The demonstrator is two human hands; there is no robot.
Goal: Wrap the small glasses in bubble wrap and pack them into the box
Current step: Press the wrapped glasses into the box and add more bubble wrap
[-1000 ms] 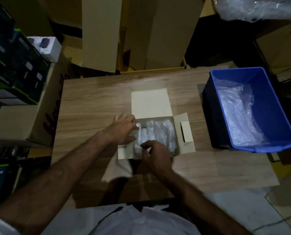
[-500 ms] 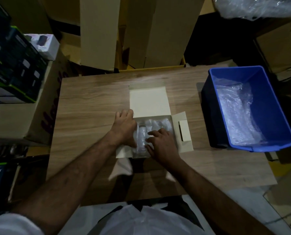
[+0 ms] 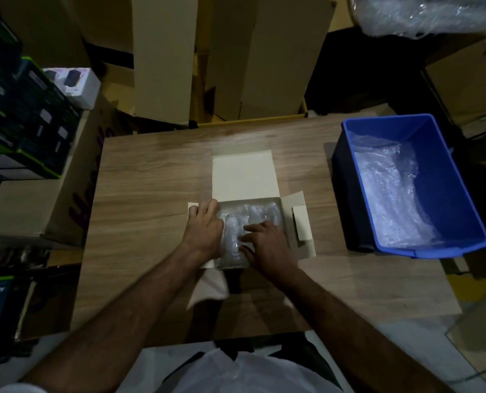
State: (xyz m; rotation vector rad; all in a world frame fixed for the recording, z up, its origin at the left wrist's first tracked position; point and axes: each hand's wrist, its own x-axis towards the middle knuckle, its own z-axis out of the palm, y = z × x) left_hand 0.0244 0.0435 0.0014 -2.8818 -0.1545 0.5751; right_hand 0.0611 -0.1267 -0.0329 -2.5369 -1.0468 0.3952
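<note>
Head view shows both hands down in the small open box (image 3: 281,200) at the middle of the wooden table (image 3: 151,194). A second ago the right hand (image 3: 267,245) was at the box's near edge with curled fingers working the wrap; now it lies further in, fingers spread and fairly straight, pressing on the wrapped glasses (image 3: 253,217). The left hand (image 3: 205,231) has slid from the box's far-left corner onto its left wall, fingers extended over the left flap and the edge of the leftmost bundle, bracing rather than pinching anything.

The bundles lie side by side across the box, filling it from left to right, so the last glass seems to be in and is being seated. That puts the packing close to done; the lid (image 3: 243,174), flat on the far side, and the right flap (image 3: 301,222) are not yet folded. To the right, well apart, the blue bin (image 3: 463,177) holds spare bubble wrap (image 3: 389,194).
</note>
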